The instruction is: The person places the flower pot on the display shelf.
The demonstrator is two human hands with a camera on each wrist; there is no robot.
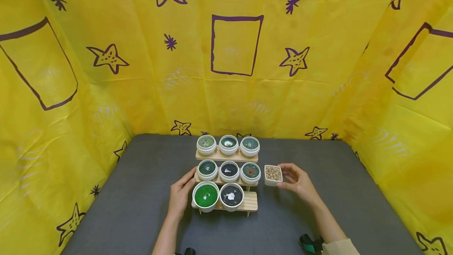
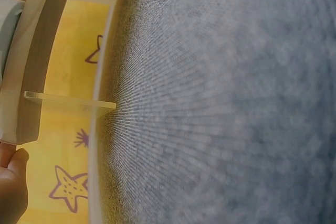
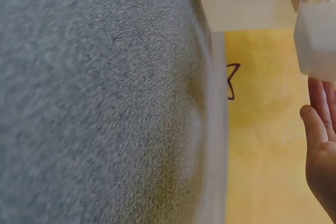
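Observation:
A three-tier wooden stand [image 1: 250,203] carries several round white pots filled with green, teal and dark surfaces, some with white patches. My left hand [image 1: 181,196] grips the left end of the middle shelf, thumb and fingers at the wood's edge; the left wrist view shows its fingertips [image 2: 19,162] at the shelf end [image 2: 29,124]. To the right of the stand, my right hand [image 1: 300,182] holds a small square white pot [image 1: 271,183] of tan gravel between thumb and fingers. That pot [image 3: 317,43] appears off the table in the right wrist view.
The stand rests on a dark grey table [image 1: 141,207]. On the bottom shelf, a green-filled pot [image 1: 206,196] and a dark-filled pot [image 1: 231,197] stand left of bare wood. Yellow curtains [image 1: 230,101] with purple drawings enclose the table. Black-and-green gear [image 1: 310,244] lies by the right forearm.

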